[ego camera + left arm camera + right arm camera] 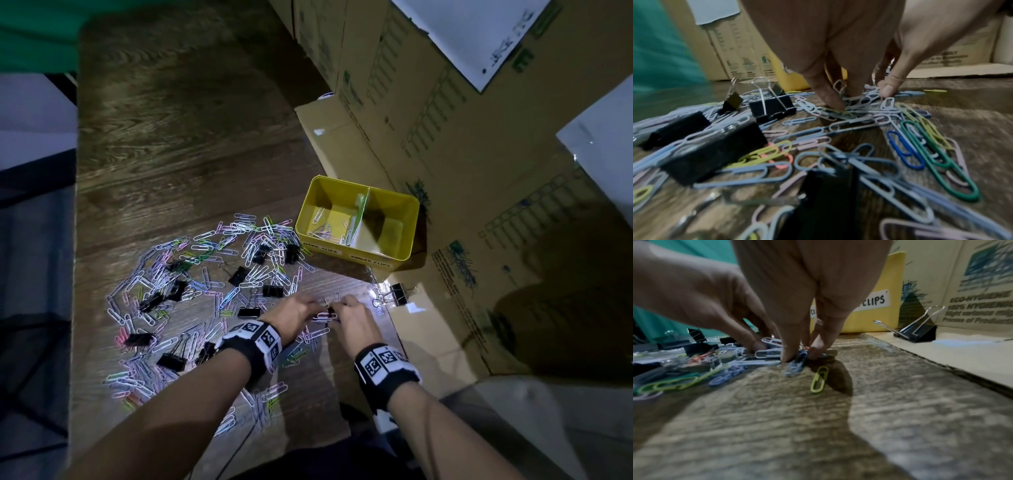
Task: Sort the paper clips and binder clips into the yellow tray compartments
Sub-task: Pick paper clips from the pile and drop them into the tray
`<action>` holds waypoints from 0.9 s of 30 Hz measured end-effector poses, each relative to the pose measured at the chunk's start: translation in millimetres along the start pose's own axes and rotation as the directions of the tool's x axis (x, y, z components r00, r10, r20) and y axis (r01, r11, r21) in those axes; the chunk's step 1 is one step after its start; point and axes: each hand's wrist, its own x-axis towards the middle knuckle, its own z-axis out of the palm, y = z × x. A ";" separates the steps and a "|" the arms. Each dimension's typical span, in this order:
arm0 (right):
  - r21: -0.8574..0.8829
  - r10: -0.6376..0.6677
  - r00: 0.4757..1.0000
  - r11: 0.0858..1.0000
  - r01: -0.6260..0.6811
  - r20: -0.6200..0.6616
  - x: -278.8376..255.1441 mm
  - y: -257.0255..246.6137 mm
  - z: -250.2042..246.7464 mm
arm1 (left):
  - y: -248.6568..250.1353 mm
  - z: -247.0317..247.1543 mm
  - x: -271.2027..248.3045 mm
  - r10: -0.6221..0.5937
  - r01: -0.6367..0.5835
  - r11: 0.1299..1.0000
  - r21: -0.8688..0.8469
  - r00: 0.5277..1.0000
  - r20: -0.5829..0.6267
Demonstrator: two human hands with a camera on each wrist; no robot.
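Note:
A spread of coloured paper clips (212,260) mixed with black binder clips (238,275) lies on the wooden table. The yellow tray (407,240) stands behind it with two compartments. Several paper clips (323,229) lie in its left compartment; the right one shows only a paper liner. Both hands meet at the pile's right edge. My left hand (313,306) pinches a bunch of paper clips (851,110) with fingers pointed down. My right hand (337,306) pinches blue paper clips (795,368) between thumb and finger against the table. The tray's front label (875,300) reads "CLIPS".
One large binder clip (397,294) sits on a cardboard flap (445,335) right of the hands. Stacked cardboard boxes (428,102) wall in the back and right. A lone yellow-green paper clip (819,380) lies near my right fingers. Bare table (171,137) stretches beyond the pile.

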 end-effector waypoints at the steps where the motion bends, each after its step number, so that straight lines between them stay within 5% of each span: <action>1: -0.021 -0.016 1.000 1.000 0.016 0.003 0.7 1.7 0.3 | -1.5 -1.2 -2.0 -0.023 0.022 0.999 -0.038 1.000 -0.020; 7: -0.127 -0.084 0.994 0.988 0.092 0.071 3.9 6.1 -2.6 | -3.3 -13.6 -9.5 -0.276 0.247 0.930 -0.273 0.959 -0.071; 10: -0.207 -0.129 0.990 0.968 0.140 0.064 5.7 6.1 -4.6 | -6.1 -18.4 -14.4 -0.429 0.399 0.830 -0.389 0.903 0.010; 15: -0.300 -0.169 0.984 0.937 0.178 0.054 6.7 4.9 -10.6 | -15.9 -25.8 -21.9 -0.493 0.475 0.708 -0.523 0.862 0.116; 19: -0.205 -0.178 0.981 0.960 0.190 0.076 10.4 9.5 -10.5 | -13.8 -53.4 -23.8 -0.446 0.425 0.569 -0.704 0.879 0.170; 23: 0.086 -0.162 0.987 0.983 0.160 0.018 5.0 13.6 -23.3 | -13.9 -103.4 -17.2 -0.359 0.340 0.483 -0.807 0.917 0.172; 27: 0.306 -0.152 0.983 0.936 0.176 -0.102 -11.1 12.0 -46.1 | -10.9 -147.0 12.2 -0.332 0.162 0.463 -0.872 0.943 -0.002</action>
